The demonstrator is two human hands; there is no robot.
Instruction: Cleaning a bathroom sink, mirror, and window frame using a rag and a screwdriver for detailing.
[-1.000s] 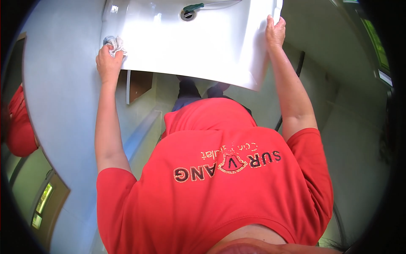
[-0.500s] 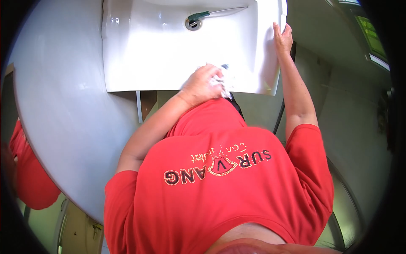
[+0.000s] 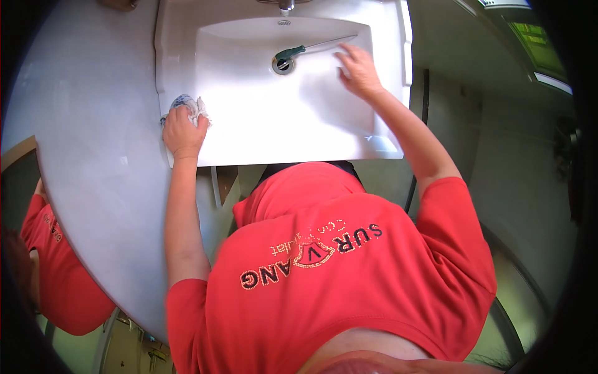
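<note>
In front of me is a white washbasin (image 3: 261, 134). My left hand (image 3: 182, 134) presses a crumpled white and blue cloth (image 3: 198, 110) onto the basin's near left rim, fingers closed over it. Above the right part of the bowl is my right hand (image 3: 359, 73), fingers apart and holding nothing. A screwdriver with a green handle (image 3: 290, 53) lies in the bowl, its handle over the drain hole (image 3: 283, 67) and its thin metal shaft pointing right. The fingertips of my right hand are near the shaft's tip; whether they touch it I cannot tell.
A chrome tap (image 3: 286, 6) stands at the far edge of the basin. To the left runs a pale wall (image 3: 93, 124) with a mirror (image 3: 56, 249) reflecting a red shirt. A green-lit window (image 3: 541, 50) shows at the upper right.
My left hand has moved the cloth from the front middle of the basin to its left rim. My right hand has left the right edge and come over the bowl.
</note>
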